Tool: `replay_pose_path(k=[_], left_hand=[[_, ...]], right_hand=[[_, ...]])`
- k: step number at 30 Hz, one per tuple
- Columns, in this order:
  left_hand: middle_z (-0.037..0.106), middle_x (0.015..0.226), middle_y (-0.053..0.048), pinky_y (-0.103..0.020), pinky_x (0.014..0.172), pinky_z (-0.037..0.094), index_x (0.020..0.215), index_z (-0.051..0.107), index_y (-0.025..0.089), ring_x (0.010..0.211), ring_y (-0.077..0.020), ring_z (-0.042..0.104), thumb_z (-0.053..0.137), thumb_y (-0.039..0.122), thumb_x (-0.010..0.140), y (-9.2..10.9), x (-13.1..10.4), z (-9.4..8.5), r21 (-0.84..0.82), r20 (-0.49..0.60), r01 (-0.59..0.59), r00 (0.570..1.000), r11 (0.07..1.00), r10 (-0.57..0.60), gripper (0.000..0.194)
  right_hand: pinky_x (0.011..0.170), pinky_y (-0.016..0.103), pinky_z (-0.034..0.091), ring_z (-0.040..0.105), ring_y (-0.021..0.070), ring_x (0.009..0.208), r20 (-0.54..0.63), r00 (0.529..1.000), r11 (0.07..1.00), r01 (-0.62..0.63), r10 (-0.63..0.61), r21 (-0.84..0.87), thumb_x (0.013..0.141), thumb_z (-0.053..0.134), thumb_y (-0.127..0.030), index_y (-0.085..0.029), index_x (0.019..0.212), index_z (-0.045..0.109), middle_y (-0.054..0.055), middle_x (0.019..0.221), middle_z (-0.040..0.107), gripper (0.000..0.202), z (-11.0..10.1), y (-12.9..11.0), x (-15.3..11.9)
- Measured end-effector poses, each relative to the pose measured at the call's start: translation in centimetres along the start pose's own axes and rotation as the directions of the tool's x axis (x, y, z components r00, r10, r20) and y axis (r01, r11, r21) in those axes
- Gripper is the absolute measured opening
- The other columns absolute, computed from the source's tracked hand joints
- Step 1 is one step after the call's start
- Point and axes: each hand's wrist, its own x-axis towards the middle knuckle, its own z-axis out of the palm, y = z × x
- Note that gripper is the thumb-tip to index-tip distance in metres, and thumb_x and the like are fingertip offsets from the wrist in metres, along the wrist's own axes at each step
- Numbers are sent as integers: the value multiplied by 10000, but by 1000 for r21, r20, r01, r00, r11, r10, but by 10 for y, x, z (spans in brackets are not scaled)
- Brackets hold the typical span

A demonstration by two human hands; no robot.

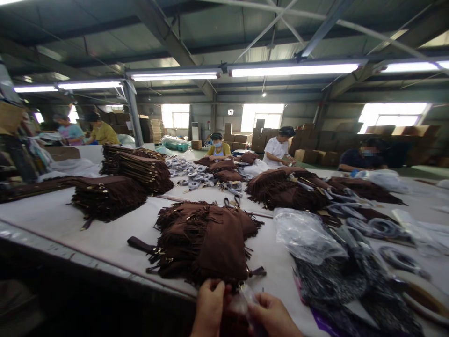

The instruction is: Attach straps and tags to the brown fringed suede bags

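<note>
At the table's near edge, my left hand (211, 302) is closed in a pinch, just below a pile of dark brown fringed bags (222, 243). What its fingers hold is hidden. To its right, my right hand (271, 314) grips a clear plastic wrapper (247, 299) whose contents I cannot make out. A small metal clasp shows near the wrapper's top. Dark brown material is partly visible below and between my hands, blurred. A wrist strap (140, 244) sticks out from the pile's left side.
Stacked brown bags (112, 194) stand at the left, with another heap (289, 189) at the right. Plastic-wrapped coils (196, 178) lie mid-table. Clear plastic (308, 234), black plastic (336, 281) and a tape roll (426, 297) lie nearby at right. Several people work around the table.
</note>
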Motion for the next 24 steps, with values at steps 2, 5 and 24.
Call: replay_pose_path(k=[2,5,24], left_hand=[[686,832,-84,-326,729,527,889,562,186,817,-237,676,491,271,765,5,0,-14,253,-17,-136,989,958,145,166],[679,978,-138,-384,835,489,1059,575,177,927,-282,652,490,306,811,13,-11,-30,589,21,-367,898,720,440,292],[615,1016,-92,-323,806,449,815,676,206,913,-227,606,536,287,769,47,-29,15,757,506,-551,835,352,217,168]], right_hand=[[367,212,358,552,141,368,22,1000,999,0,-1,43,449,783,-437,-187,619,646,3,470,632,331,-5,2,1],[377,199,348,562,133,382,76,997,994,-14,6,105,458,819,-461,-184,670,678,8,497,647,377,-11,2,1],[632,287,480,659,223,677,147,973,971,146,-175,191,542,858,-410,-183,794,758,13,631,694,353,-6,14,11]])
